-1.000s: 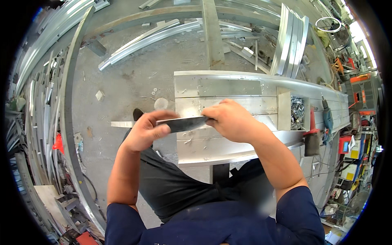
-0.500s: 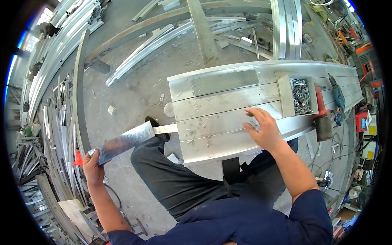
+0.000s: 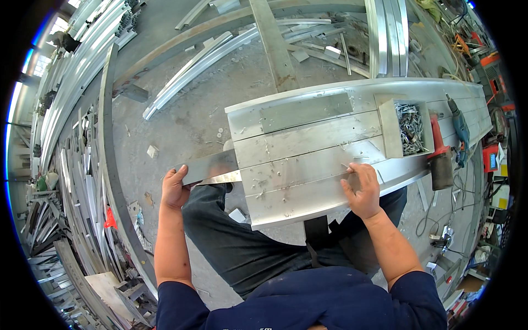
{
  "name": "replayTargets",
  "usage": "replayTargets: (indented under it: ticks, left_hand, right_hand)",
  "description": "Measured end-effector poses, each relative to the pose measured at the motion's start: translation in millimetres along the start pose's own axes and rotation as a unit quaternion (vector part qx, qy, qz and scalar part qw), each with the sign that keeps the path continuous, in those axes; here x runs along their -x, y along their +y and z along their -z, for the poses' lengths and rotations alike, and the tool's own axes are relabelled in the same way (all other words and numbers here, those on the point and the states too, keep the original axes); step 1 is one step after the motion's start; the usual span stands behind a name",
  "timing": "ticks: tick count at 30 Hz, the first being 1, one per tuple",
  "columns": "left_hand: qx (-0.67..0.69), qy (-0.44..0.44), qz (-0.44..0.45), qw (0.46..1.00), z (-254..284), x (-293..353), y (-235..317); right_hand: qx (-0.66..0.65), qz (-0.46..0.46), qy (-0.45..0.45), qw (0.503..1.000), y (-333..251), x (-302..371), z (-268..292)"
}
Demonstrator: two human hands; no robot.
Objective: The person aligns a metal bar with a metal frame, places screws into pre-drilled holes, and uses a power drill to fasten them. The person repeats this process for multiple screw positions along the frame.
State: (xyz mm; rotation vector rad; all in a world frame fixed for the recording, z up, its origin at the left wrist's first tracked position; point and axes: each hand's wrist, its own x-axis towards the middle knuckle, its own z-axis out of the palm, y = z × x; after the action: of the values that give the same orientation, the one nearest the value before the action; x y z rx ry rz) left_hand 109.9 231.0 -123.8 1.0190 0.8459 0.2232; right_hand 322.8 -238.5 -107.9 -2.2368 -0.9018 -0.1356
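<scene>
My left hand is closed on the near end of a flat grey metal plate. The plate's far end reaches the left edge of the aluminium-panelled bench. Under it, a narrow light strip juts out from the bench. Over the bench's near side, my right hand has its fingers curled, and a thin rivet seems to stick out at the fingertips. Small loose rivets and scraps lie on the panels. A similar flat plate rests toward the bench's far side.
An open box of rivets stands at the right on the bench. Beside it are a red-and-grey rivet gun and a blue drill. Long metal profiles lie on the floor beyond, and a steel frame beam runs along the left.
My left hand has brought the plate rightward to the bench edge, over the light strip. My right hand has moved slightly down, its fingers going from spread to curled.
</scene>
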Motion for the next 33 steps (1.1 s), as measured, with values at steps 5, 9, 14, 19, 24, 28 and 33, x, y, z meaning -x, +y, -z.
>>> replayTargets:
  ticks: [5, 9, 14, 19, 24, 28, 33]
  left_hand:
    - [0.025, -0.009, 0.002, 1.000, 4.4, -25.3, -17.0]
    - [0.033, -0.022, -0.012, 0.999, 25.3, -32.2, -10.4]
    - [0.049, -0.013, -0.042, 0.998, 62.5, -30.1, -0.2]
    - [0.062, -0.038, -0.046, 0.996, 63.7, -28.2, -3.5]
    - [0.100, -0.024, 0.003, 0.995, 27.3, -29.0, -29.2]
    - [0.122, -0.035, 0.052, 0.991, -14.9, -40.0, -50.1]
    - [0.156, -0.122, 0.087, 0.976, -39.2, -55.7, -73.8]
  right_hand:
    - [0.020, 0.020, -0.008, 1.000, -1.7, -1.3, 0.2]
    - [0.019, 0.024, -0.005, 1.000, -1.3, -1.0, -0.5]
    - [0.024, 0.032, -0.007, 0.999, -1.2, -1.3, -2.6]
    - [0.023, 0.032, -0.007, 0.999, -2.6, -2.9, -1.4]
    - [0.026, 0.037, -0.002, 0.999, -4.4, -4.1, -0.4]
    - [0.037, 0.033, -0.006, 0.999, -2.3, -1.8, -0.4]
    - [0.034, 0.028, -0.009, 0.999, -4.0, -3.0, -3.1]
